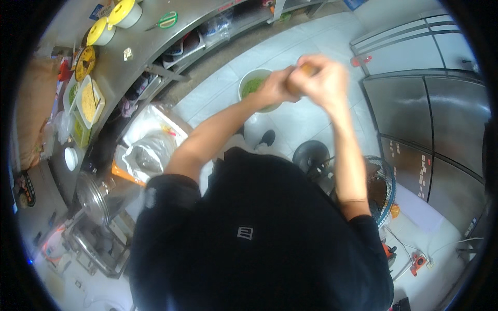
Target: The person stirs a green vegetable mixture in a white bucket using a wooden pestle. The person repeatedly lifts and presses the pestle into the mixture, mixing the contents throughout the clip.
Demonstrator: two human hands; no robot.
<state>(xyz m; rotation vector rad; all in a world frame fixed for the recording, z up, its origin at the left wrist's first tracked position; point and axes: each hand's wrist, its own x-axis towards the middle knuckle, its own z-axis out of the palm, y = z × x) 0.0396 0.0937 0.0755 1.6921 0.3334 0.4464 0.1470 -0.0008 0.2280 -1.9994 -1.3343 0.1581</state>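
Observation:
Both hands are raised and close together above the floor, blurred. My right hand (pixel 325 79) is closed around a brownish-orange object (pixel 309 70), perhaps a bottle or a handle; its kind cannot be told. Against that object's lower left side is my left hand (pixel 278 85), with its fingers curled around it. Behind and below the left hand stands a round white bucket (pixel 241 83) on the tiled floor, holding finely cut green matter (pixel 252 86). The left hand and forearm hide part of the bucket.
A steel counter (pixel 144 42) curves along the left, bearing green-handled scissors (pixel 168 20), yellow-lidded containers (pixel 123 13) and a tray of yellowish shreds (pixel 90 99). A bag-lined bin (pixel 146 157) stands at left. At right are a blue-rimmed mesh basket (pixel 389 190) and steel cabinet doors (pixel 400 105).

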